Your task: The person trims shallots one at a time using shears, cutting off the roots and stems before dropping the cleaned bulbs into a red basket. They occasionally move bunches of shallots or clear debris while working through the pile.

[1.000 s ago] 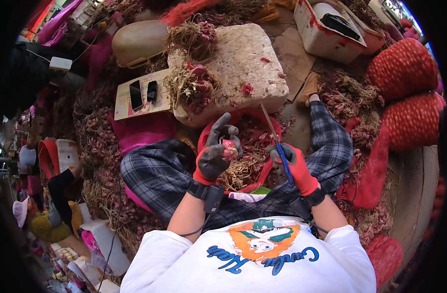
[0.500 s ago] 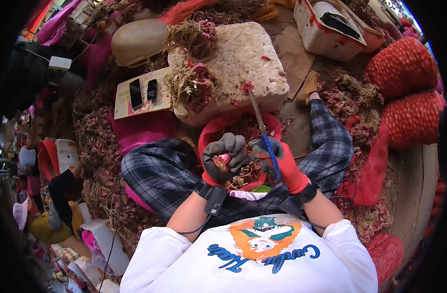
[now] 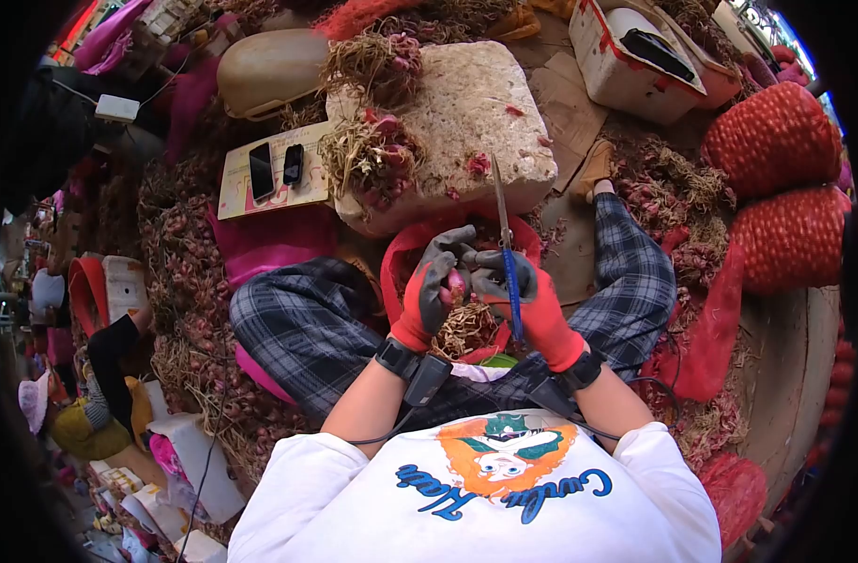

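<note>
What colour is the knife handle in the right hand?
Knife handle is blue; head view.

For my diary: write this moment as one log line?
left hand: grips red onion | right hand: grips knife | under hands: red basin

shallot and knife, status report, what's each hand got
Left hand gripping shallot. Right hand gripping knife, blade pointing away, close beside shallot. Red basin below; nothing between them.

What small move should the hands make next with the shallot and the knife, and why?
Probably draw the blade of the knife across the shallot to trim it. The left hand pinches the bulb beside the right hand, which grips the blue handle with the blade pointing away, over the red basin of dry trimmings.
</note>
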{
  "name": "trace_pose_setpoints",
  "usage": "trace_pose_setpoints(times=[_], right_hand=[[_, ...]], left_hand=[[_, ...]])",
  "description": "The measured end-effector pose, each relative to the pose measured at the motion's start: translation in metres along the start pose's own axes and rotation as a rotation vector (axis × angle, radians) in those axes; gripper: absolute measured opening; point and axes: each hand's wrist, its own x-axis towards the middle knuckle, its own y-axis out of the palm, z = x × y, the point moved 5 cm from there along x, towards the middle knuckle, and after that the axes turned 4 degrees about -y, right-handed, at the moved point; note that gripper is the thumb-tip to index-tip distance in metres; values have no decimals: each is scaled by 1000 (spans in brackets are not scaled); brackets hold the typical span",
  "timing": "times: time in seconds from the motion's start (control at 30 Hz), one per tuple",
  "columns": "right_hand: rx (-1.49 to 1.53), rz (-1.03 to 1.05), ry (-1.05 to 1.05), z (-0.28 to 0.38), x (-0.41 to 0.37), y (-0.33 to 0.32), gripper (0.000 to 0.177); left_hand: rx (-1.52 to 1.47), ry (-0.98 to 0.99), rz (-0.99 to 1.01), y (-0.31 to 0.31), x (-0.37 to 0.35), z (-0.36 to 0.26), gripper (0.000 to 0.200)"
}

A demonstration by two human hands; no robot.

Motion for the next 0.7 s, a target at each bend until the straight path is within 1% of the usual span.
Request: trace_pose_setpoints(times=[0.03, 0.13, 0.23, 0.33, 0.4, 0.43, 0.47, 0.57, 0.67, 0.7], right_hand=[[-12, -1, -51, 0, 1, 2, 37], [-93, -43, -89, 4, 1, 11, 39], [-120, -110, -139, -11, 5, 9, 39], [-276, -127, -183, -4, 10, 7, 35], [-141, -139, -161, -11, 18, 2, 32], [-73, -147, -149, -16, 23, -2, 30], [-122, -119, -151, -17, 28, -7, 27], [-65, -126, -161, -21, 30, -16, 26], [66, -190, -27, -25, 26, -21, 22], [122, -212, 56, -30, 24, -24, 22]], left_hand=[[55, 19, -57, -2, 0, 2, 46], [200, 74, -200, -3, 1, 8, 42], [366, 64, -235, 6, -4, 3, 43], [360, 43, -287, -1, -1, 12, 45], [864, 424, -206, -7, 0, 12, 44], [367, 119, -1, 10, 2, 8, 43], [-123, -208, 33, 26, -2, 5, 41], [-139, -492, -8, 4, -9, 27, 40], [-89, -336, -28, 3, -3, 32, 41], [-135, -325, -98, -3, -2, 34, 41]])
